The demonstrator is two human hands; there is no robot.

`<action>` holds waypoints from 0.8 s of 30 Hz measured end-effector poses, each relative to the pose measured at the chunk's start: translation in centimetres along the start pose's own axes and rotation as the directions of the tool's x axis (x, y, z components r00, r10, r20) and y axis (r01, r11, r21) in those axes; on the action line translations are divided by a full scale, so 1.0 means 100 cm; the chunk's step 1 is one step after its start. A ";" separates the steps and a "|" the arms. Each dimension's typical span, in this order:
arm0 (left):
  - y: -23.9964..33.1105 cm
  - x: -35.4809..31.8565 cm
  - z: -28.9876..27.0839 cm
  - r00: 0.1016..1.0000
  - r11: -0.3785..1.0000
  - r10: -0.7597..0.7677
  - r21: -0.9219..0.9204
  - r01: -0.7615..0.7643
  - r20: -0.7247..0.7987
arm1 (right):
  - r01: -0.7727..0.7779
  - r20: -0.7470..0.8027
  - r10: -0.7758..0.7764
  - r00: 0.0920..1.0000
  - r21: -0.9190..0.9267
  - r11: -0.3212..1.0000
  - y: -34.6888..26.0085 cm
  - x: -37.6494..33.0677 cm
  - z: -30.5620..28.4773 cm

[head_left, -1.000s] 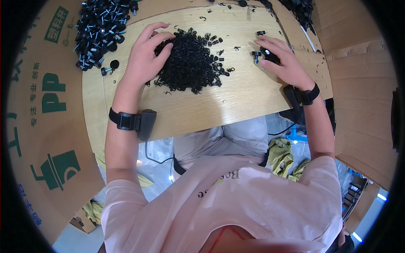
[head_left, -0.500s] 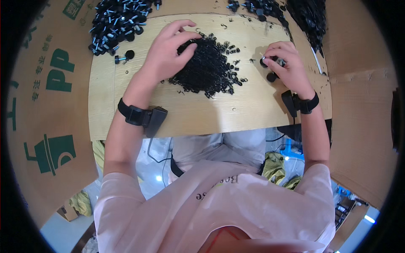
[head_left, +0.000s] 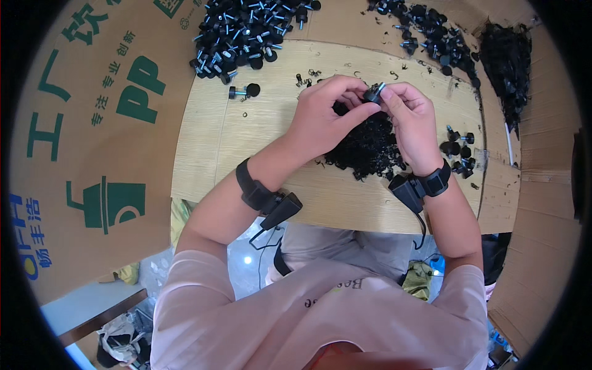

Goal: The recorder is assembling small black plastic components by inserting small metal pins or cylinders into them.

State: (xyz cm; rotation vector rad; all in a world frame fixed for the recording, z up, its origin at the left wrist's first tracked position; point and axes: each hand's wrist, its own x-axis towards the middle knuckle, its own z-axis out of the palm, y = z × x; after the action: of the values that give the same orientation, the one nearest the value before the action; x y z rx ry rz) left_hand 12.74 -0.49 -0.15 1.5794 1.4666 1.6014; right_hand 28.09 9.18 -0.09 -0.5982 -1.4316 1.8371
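Note:
A black-headed screw (head_left: 372, 95) with a shiny metal shank is held up between my two hands, over the pile of small black clips (head_left: 365, 151). My left hand (head_left: 330, 117) closes its thumb and fingers on the black head. Against the metal shank, the thumb and forefinger of my right hand (head_left: 412, 120) are pinched. Whether a small clip is also between the fingers is too hard to make out. Both hands partly cover the pile.
A large heap of black-headed screws (head_left: 243, 37) lies at the far left, another heap (head_left: 435, 40) at the far right. Several screws (head_left: 459, 148) sit right of my right hand. A black plastic bag (head_left: 505, 68) and cardboard walls (head_left: 105, 142) flank the wooden board (head_left: 246, 160).
My right hand has moved left from the screws on the right, bringing one over the pile. My left hand has left the pile and meets it at the screw. The view has shifted.

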 end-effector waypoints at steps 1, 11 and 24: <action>-0.001 0.000 0.000 0.999 0.997 0.032 0.071 -0.031 -0.009 | 0.004 -0.003 -0.004 1.000 -0.041 0.999 0.006 -0.001 -0.002; -0.006 0.007 -0.003 0.971 0.950 0.228 0.236 -0.206 -0.074 | -0.019 -0.041 0.014 0.999 -0.140 0.990 0.012 -0.008 0.001; -0.009 0.004 -0.011 0.998 0.983 -0.044 -0.175 0.051 0.046 | 0.102 -0.003 -0.103 0.995 -0.129 0.986 0.010 -0.007 -0.005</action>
State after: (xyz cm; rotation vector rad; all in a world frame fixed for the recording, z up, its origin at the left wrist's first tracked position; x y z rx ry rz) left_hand 11.31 -0.26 -0.53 1.4592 1.2922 1.6132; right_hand 28.66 8.82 -1.24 -0.5848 -1.5541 1.6691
